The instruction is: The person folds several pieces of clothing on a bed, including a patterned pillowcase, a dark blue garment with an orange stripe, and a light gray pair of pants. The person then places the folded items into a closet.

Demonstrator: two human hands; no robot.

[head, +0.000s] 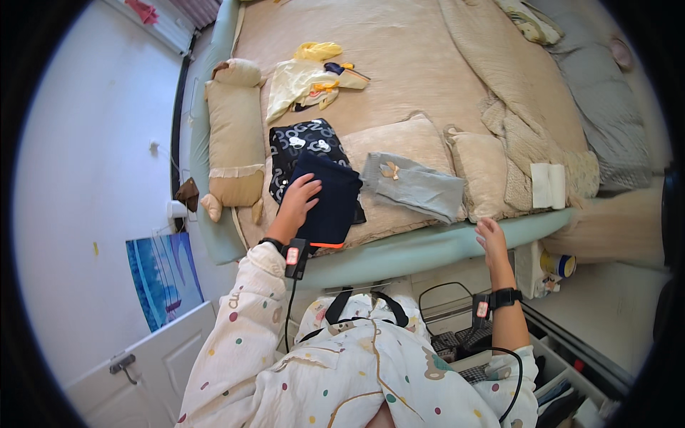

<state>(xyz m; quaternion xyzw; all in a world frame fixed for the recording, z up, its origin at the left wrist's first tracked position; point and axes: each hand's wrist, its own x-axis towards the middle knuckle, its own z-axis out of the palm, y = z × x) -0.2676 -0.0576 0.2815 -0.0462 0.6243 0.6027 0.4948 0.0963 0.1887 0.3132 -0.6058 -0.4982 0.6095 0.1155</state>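
Note:
My left hand (297, 202) rests on a folded navy garment (330, 200) with an orange edge at its near end. Beneath it lies a black garment (307, 136) with grey lettering and white figures. To the right, folded grey ribbed trousers (420, 184) with a small beige bow lie across a beige pillow (398, 139). My right hand (489, 238) hovers near the bed's front edge, fingers apart and nothing in them. Farther back on the bed is a crumpled pale yellow garment (299, 83) with navy and orange parts.
A long animal-shaped bolster (235, 134) lines the bed's left side. At right are a smaller pillow (479, 171), a rumpled quilt (514, 123) and a white cloth or tissue pack (547, 185). The bed's pale green padded edge (428, 251) runs before me. Cables hang from both wrist devices.

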